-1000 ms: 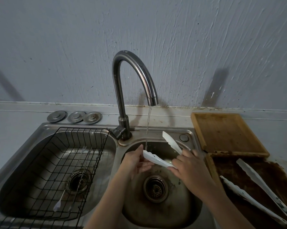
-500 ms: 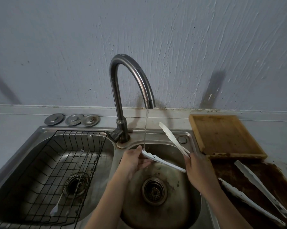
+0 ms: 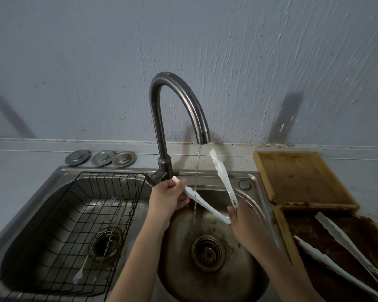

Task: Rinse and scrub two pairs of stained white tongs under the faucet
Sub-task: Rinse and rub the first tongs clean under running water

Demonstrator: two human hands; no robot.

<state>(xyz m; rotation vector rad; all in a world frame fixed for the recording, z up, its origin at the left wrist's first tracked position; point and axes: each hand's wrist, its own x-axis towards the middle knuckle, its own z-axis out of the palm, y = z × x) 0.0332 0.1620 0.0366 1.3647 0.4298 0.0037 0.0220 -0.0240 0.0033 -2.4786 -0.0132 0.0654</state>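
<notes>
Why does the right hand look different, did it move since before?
Yes. The right hand slid back from the drain toward the right rim of the sink, so more of the tongs shows under the faucet.

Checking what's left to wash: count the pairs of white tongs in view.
2. One pair of tongs is held under the faucet by both hands; the second pair lies on the stained tray at right.

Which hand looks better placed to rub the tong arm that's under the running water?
Probably the left hand: it grips the tip of the tongs right beside the stream. The right hand holds the hinge end, farther off, steadying them.
</notes>
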